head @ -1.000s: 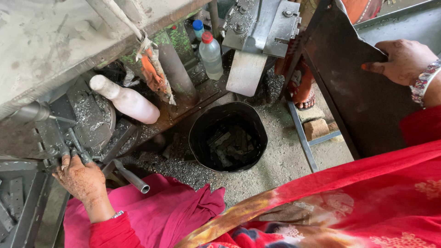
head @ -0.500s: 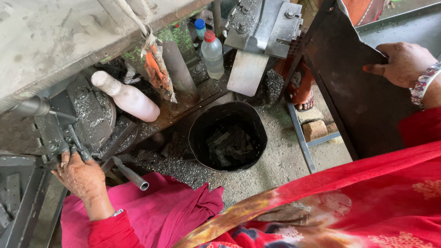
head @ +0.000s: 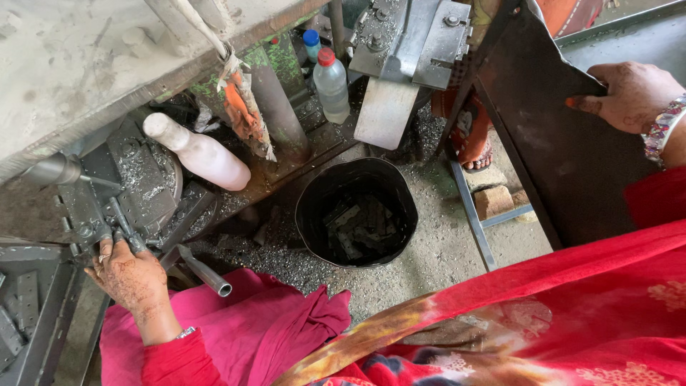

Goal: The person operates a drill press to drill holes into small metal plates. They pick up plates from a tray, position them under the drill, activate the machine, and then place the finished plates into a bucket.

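Her left hand (head: 128, 275) is pinching a small metal part (head: 123, 230) at the press die (head: 136, 187); fingers could be getting crushed there; bucket (head: 357, 212) sitting between; right hand (head: 629, 93) is gripping the dark steel sheet (head: 550, 136), whose edge could be cutting.

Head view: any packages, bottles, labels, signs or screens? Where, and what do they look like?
No signs or screens.
Clear plastic bottle: upright behind the black bucket, red cap, label not readable.
Blue-capped bottle: upright just behind it, mostly hidden.
White bottle: lying tilted on the machine bed, above the left hand, plain, no label visible.
Orange-and-clear wrapper: hanging by a strap beside the steel post.
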